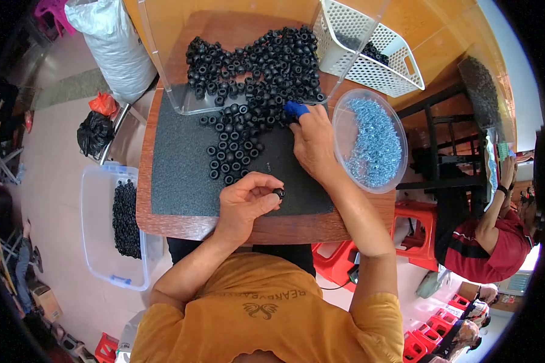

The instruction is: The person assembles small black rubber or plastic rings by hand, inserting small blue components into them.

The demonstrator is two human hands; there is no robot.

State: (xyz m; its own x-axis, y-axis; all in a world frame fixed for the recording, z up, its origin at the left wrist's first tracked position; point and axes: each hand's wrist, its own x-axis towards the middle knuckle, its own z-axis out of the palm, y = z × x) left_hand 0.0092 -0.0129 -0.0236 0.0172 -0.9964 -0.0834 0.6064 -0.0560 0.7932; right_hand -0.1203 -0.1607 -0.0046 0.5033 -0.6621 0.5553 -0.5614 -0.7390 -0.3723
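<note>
My left hand point(248, 196) pinches a small round black part point(278, 193) between thumb and fingers, just above the front edge of the dark mat point(178, 163). My right hand point(313, 139) reaches to the right edge of a heap of black ring-shaped parts point(254, 66), its fingers drawn together. Blue covering point(295, 110) wraps its fingertips, and what they hold, if anything, is hidden. Loose black rings point(230, 148) spread from the heap across the mat. A tiny coil-like piece point(268, 167) lies between my hands. Beside my right forearm stands a round clear tub point(404, 148) of small shiny blue pieces.
A clear tray point(181, 109) with an open front holds the heap. Behind it on the right is a white perforated basket point(399, 78). A clear bin point(97, 242) of black parts and a white sack point(118, 54) stand left. Red stools point(418, 230) and another person point(487, 248) are right.
</note>
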